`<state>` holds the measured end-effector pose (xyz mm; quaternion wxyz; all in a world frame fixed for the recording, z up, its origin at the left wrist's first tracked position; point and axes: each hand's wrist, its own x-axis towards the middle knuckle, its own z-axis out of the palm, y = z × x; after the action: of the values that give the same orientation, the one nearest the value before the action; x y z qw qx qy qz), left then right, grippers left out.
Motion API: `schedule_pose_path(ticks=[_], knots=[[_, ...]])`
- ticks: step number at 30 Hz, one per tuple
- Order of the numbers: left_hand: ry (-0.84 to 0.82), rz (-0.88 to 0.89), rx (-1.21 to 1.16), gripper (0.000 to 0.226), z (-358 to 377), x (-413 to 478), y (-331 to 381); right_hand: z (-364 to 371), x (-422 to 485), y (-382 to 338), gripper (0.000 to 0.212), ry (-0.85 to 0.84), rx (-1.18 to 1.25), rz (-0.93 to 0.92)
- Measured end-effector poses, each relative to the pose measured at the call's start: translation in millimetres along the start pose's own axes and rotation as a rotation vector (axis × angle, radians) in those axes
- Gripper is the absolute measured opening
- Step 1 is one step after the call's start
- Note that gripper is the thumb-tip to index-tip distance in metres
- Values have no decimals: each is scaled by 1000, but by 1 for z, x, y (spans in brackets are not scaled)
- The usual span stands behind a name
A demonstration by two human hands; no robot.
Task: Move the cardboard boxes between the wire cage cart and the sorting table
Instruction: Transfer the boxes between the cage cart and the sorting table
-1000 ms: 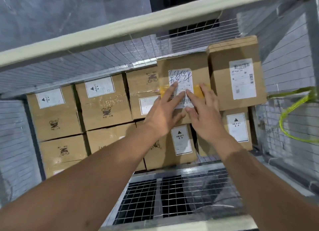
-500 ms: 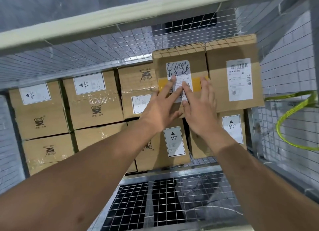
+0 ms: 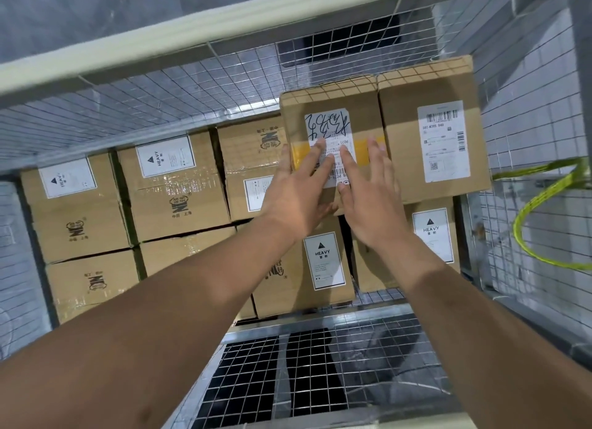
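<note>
Inside the wire cage cart [image 3: 368, 358], cardboard boxes are stacked against the far mesh wall. A brown box with yellow tape and a handwritten white label [image 3: 333, 121] sits on the top row, tight against a box with a barcode label [image 3: 407, 133] on its right. My left hand [image 3: 298, 191] and my right hand [image 3: 371, 198] both press flat on the front of the taped box, fingers straight, side by side. Below them stand two boxes with HEAVY labels [image 3: 323, 262].
More brown boxes [image 3: 179, 188] fill the left of the cart in two rows. A pale metal bar [image 3: 198, 34] crosses the top of the cart. A green-yellow strap [image 3: 544, 210] hangs on the right mesh wall. The mesh floor in front of the boxes is bare.
The taped box has slid back toward the far mesh wall until its front is level with the barcode box. Both hands stayed flat on it, and the view moved closer.
</note>
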<state>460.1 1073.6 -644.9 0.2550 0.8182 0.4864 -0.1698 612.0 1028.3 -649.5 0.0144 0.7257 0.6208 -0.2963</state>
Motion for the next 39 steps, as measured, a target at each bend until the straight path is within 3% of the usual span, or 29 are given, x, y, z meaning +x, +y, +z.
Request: schedule_pose_path(ticks=[8, 11, 14, 16, 22, 29, 33, 39], knots=[[-98, -29, 82, 72, -32, -8, 1, -31, -15, -15, 53, 47, 104, 53], [-82, 30, 121, 84, -61, -26, 4, -53, -35, -25, 51, 52, 117, 78], [-31, 62, 104, 54, -97, -57, 13, -83, -63, -36, 51, 78, 118, 91], [-14, 104, 133, 47, -123, -80, 22, -106, -85, -44, 52, 97, 114, 100], [105, 274, 170, 62, -196, -141, 36, -183, -159, -78, 58, 144, 91, 130], [214, 443, 228, 53, -283, -219, 58, -254, -249, -136, 62, 304, 60, 237], [230, 558, 312, 63, -326, -262, 65, -281, -304, -180, 60, 413, 76, 345], [280, 788, 390, 58, -371, -336, 94, -308, -403, -227, 57, 547, 113, 535]])
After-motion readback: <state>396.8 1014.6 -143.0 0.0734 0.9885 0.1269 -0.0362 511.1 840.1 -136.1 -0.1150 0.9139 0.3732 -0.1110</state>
